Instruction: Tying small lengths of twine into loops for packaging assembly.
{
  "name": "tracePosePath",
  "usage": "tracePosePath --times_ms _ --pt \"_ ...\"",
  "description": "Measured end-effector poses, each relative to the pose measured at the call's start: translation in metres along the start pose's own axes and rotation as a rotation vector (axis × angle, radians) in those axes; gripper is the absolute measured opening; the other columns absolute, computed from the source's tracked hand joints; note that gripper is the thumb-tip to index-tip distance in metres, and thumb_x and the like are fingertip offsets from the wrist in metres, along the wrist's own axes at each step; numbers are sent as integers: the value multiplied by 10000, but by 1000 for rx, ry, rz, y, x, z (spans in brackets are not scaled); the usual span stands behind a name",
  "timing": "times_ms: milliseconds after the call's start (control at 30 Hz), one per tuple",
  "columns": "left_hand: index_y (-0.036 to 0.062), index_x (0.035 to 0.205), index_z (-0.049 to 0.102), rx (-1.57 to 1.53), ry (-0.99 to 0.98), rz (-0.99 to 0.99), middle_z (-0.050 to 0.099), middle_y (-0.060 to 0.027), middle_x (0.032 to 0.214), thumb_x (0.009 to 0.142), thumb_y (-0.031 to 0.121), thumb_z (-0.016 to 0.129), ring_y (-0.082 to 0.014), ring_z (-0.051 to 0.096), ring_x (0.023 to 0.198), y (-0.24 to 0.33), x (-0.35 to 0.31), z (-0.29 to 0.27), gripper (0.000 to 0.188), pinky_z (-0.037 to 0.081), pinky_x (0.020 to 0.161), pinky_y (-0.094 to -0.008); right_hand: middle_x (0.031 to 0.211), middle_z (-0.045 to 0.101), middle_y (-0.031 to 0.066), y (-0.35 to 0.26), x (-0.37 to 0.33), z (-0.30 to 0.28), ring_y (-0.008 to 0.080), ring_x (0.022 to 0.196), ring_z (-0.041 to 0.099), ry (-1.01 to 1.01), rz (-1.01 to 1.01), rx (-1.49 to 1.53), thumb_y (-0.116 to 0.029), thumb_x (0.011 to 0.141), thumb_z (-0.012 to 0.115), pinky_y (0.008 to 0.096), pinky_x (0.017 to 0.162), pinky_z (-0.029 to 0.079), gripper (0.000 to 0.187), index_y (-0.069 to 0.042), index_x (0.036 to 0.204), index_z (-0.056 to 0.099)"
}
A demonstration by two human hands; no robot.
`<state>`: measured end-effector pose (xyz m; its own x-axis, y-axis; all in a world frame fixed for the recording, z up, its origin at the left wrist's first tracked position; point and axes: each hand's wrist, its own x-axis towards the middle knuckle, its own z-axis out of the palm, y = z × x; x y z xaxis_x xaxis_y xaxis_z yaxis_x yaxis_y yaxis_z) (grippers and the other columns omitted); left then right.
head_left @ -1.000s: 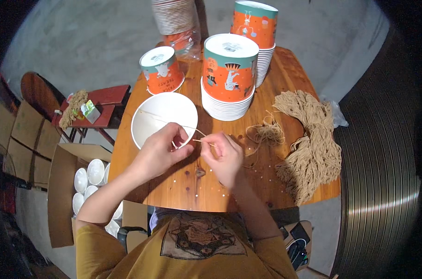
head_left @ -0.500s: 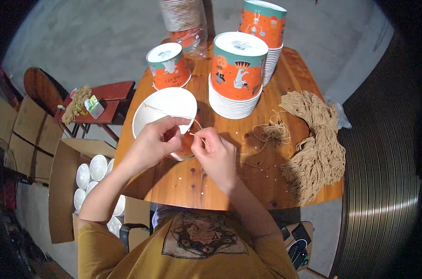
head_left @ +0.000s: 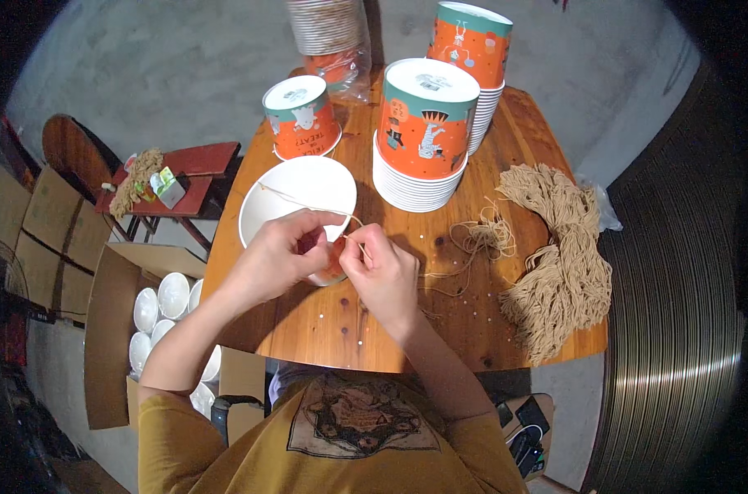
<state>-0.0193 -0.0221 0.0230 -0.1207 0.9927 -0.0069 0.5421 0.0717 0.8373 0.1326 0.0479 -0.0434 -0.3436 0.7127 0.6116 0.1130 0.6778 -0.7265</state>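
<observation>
Cord (head_left: 285, 197), pinched by your right hand (head_left: 386, 278) beside the bucket (head_left: 306, 177), whose orange wall (head_left: 333, 269) newly shows, seemingly easing rim access; left hand (head_left: 277, 253) curled, grip unclear.

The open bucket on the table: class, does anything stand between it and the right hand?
Only the left hand shows in the way: it covers part of the bucket's near rim, just left of the right hand. Nothing else visible blocks it.

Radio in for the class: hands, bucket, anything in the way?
Right hand pinching cord; left hand at bucket, grip unclear. Cord crossing bucket's white mouth. Upturned bucket stack beyond, clear of both hands.
</observation>
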Motion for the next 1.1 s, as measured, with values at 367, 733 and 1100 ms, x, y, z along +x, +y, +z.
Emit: tracePosePath --times_ms 367,733,1100 --pt "1 1129 579 -60 -158 -43 597 8 862 959 135 545 -75 527 806 -9 13 6 219 459 723 -249 726 635 143 8 -7 0 326 646 652 7 27 -18 -47 804 641 403 534 515 136 -66 834 510" --pt "21 967 557 235 -114 95 635 -175 804 915 171 534 -337 628 756 -5 29 11 160 481 686 -391 728 634 126 15 -7 -9 295 631 650 -49 33 -84 -96 825 660 409 529 504 140 -94 903 543" --pt "19 925 524 236 2 140 614 -174 772 906 150 510 -337 611 728 5 26 -9 133 470 688 -396 630 528 67 13 26 -33 163 515 507 -356 141 107 -142 873 642 323 483 382 208 -48 1040 565"
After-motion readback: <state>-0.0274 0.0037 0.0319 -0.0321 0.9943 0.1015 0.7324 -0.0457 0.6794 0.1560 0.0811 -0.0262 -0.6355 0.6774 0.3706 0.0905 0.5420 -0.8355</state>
